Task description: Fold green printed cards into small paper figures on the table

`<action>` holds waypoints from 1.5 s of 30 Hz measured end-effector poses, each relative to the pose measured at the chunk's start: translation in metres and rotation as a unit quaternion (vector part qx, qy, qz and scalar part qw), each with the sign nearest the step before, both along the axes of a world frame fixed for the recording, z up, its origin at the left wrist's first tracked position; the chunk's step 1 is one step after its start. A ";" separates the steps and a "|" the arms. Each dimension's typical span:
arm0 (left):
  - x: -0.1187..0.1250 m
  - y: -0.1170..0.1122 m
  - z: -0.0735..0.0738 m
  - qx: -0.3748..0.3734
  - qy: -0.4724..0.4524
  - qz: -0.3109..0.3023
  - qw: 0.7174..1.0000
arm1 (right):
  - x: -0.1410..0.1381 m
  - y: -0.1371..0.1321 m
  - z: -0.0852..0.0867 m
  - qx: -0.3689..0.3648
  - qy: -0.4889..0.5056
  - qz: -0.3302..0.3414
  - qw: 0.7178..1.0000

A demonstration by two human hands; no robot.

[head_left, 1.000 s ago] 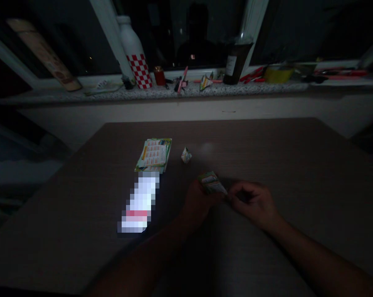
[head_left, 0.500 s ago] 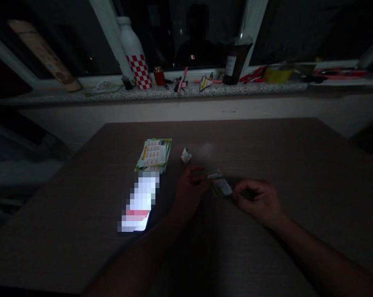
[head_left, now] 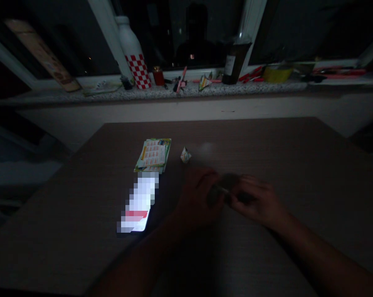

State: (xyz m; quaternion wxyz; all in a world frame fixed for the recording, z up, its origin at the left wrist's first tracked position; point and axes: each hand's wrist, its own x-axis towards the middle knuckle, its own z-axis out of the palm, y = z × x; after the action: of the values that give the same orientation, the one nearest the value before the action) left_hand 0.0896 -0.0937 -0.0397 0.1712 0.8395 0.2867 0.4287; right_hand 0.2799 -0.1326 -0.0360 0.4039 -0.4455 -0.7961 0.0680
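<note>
A small folded piece of printed paper [head_left: 219,190] is between my two hands above the table, dark and smeared by motion. My left hand [head_left: 200,196] is closed around its left side, the fingers curled over it. From the other side, my right hand [head_left: 260,202] pinches its right edge between thumb and fingers. Just beyond my left hand stands a small pointed folded-paper shape [head_left: 185,155]. To the left lies a stack of printed paper sheets [head_left: 153,154] in green, white and orange. Which way the held paper is folded is hard to make out.
A phone with a lit screen [head_left: 140,202] lies left of my left forearm on the wooden table [head_left: 96,177]. Behind it, the stone windowsill [head_left: 106,95] carries a white bottle with red checks [head_left: 138,66], a dark pouch [head_left: 232,66], a yellow item [head_left: 277,74] and pens.
My left hand has moved right and closed over the paper, now close to my right hand. The paper has been turned and is mostly covered. The stack, phone and folded shape stay put.
</note>
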 end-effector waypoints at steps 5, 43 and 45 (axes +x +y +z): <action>0.003 0.002 0.000 0.081 0.054 -0.011 0.995 | -0.002 -0.002 -0.001 0.048 -0.028 0.004 0.998; -0.002 0.017 0.011 0.114 0.136 -0.066 0.982 | 0.000 -0.006 0.010 0.128 -0.023 0.063 0.990; -0.005 0.019 0.012 0.115 0.133 -0.061 0.983 | 0.000 -0.007 0.013 0.124 -0.021 0.060 0.990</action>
State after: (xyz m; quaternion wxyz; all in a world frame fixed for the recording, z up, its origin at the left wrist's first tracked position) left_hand 0.0843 -0.0749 -0.0279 0.0596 0.9191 0.2040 0.3319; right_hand 0.2801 -0.1393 -0.0230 0.4345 -0.3445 -0.8320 -0.0164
